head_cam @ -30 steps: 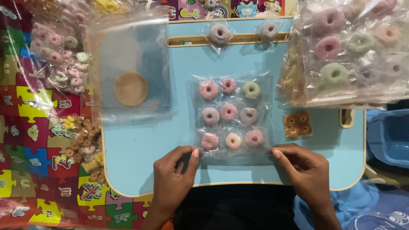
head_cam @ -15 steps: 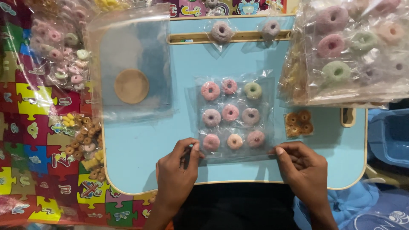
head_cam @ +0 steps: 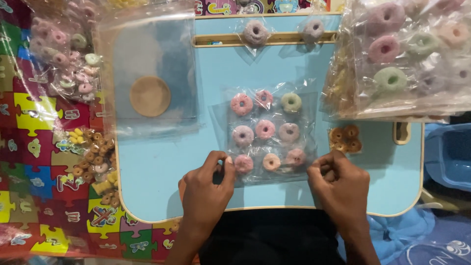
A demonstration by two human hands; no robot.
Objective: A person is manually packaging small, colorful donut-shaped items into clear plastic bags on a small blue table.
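1. Head view: your left hand (head_cam: 208,189) rests on the light blue table (head_cam: 157,167) near its front edge, fingers curled, thumb and fingertips pinching the lower left corner of a clear plastic bag (head_cam: 267,132).
2. Your right hand (head_cam: 338,184) sits at the bag's lower right corner, fingers bent and pressed together, pinching the plastic edge there.
3. The bag lies flat on the middle of the table between your hands and holds nine small ring-shaped sweets (head_cam: 265,129) in three rows of three: mostly pink, one pale green at the top right, one orange-toned in the bottom row.
4. Just right of the bag lies a small cluster of brown rings (head_cam: 345,138) on the table.
5. At the table's far edge, two single wrapped rings (head_cam: 255,33) rest on a wooden slot.
6. On the left, a stack of empty clear bags (head_cam: 147,64) carries a round tan disc (head_cam: 150,96).
7. At the right, large packets of bigger pastel rings (head_cam: 407,59) overhang the table.
8. On the puzzle-pattern floor mat (head_cam: 34,147) to the left sit more packed bags and loose brown and yellow rings (head_cam: 95,162).
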